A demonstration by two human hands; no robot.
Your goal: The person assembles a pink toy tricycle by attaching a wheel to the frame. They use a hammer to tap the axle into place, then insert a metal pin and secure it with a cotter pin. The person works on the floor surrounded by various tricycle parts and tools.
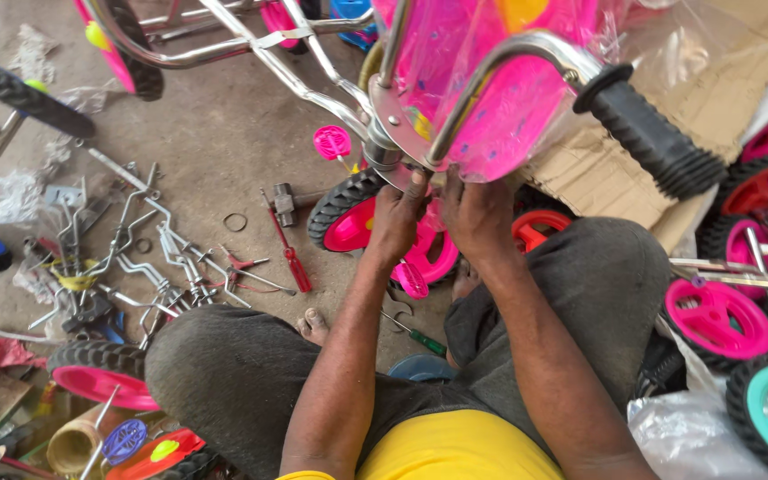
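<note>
A child's tricycle with a chrome frame and a pink plastic body stands tilted in front of me. Its front wheel, black tyre on a pink hub, sits just left of my hands. My left hand grips under the round metal plate at the fork, fingers curled on its edge. Close beside it my right hand presses on the same spot below the chrome handlebar. A black rubber grip ends that bar at the right.
Chrome rods and cranks lie scattered on the concrete at left, with a hammer and a red screwdriver. A green-handled screwdriver lies between my knees. Pink, red and teal wheels pile up at right beside cardboard.
</note>
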